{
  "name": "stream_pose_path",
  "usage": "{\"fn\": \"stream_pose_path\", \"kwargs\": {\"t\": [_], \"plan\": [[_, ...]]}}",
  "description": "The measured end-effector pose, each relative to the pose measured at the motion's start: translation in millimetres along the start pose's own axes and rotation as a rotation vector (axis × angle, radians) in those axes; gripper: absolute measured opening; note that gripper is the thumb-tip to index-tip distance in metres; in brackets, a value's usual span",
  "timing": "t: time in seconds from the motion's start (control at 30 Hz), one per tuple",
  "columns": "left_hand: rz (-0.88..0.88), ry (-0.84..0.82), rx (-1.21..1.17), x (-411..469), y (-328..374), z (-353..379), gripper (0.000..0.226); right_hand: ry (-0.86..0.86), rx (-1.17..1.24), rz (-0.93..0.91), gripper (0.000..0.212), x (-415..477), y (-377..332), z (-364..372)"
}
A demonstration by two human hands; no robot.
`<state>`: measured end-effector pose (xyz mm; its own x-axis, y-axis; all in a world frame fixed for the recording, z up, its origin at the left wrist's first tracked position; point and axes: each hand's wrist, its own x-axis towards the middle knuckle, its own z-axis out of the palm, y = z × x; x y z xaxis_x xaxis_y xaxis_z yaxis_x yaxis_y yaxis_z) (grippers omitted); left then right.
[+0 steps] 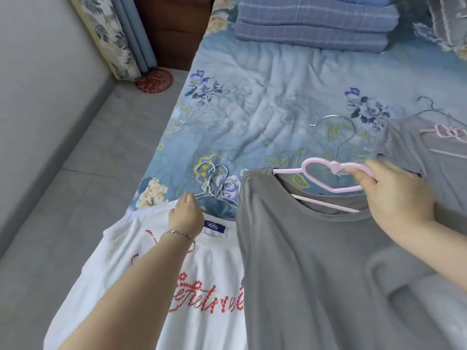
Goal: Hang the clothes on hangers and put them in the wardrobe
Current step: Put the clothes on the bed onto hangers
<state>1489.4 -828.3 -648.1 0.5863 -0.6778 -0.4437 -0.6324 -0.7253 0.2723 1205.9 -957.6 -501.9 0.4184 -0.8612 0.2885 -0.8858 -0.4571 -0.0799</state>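
Observation:
A grey T-shirt [316, 261] hangs on a pink hanger [326, 170] with a heart-shaped centre and a metal hook. My right hand [394, 195] grips the right arm of that hanger and holds the shirt up over the bed. A white T-shirt [207, 286] with red lettering lies on the bed's near edge on a thin metal hanger [214, 188]. My left hand [185, 215] rests at its collar, fingers reaching to the metal hanger; whether they grip it is unclear. A lilac-grey garment [414, 147] on another pink hanger [449, 133] lies at the right.
The bed [265, 97] has a blue floral cover. Folded plaid blankets [313, 24] are stacked at its far end. A grey tiled floor [88, 173] runs along the left beside a wall, with a curtain [111, 34], a wooden cabinet [174, 26] and a red round object [154, 80] in the corner.

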Motion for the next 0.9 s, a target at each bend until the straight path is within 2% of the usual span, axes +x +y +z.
{"fn": "stream_pose_path", "kwargs": {"t": [0.13, 0.23, 0.27, 0.33, 0.4, 0.57, 0.7, 0.9], "plan": [[0.018, 0.021, 0.128, 38.6, -5.8, 22.1, 0.041, -0.019, 0.042, -0.011, 0.042, -8.2, 10.0, 23.9], [0.037, 0.046, 0.245, 51.2, -14.2, 22.1, 0.024, -0.024, 0.093, 0.043, 0.041, -21.3, 16.3, 30.1], [0.033, 0.034, 0.209, 51.0, -15.5, 17.9, 0.021, -0.03, 0.114, 0.083, 0.04, -24.3, 18.4, 29.5], [0.014, 0.024, 0.109, 40.7, -17.2, 2.8, 0.031, -0.05, 0.132, 0.184, 0.043, -29.0, 24.8, 23.4], [0.021, 0.121, 0.048, 21.2, -19.9, -17.5, 0.034, -0.038, 0.107, 0.26, 0.044, -29.9, 33.4, 11.8], [0.055, 0.251, -0.052, -51.5, -39.3, -67.9, 0.033, -0.019, 0.08, 0.395, 0.053, -23.2, 47.1, -45.0], [-0.01, 0.32, -0.079, -111.8, -51.7, -117.6, 0.036, -0.035, 0.129, 0.384, 0.034, -19.9, 46.1, -112.5], [0.017, 0.467, -0.063, -217.5, -37.2, -214.3, 0.035, 0.008, 0.176, 0.327, 0.036, -10.0, 47.0, -228.9]]}}
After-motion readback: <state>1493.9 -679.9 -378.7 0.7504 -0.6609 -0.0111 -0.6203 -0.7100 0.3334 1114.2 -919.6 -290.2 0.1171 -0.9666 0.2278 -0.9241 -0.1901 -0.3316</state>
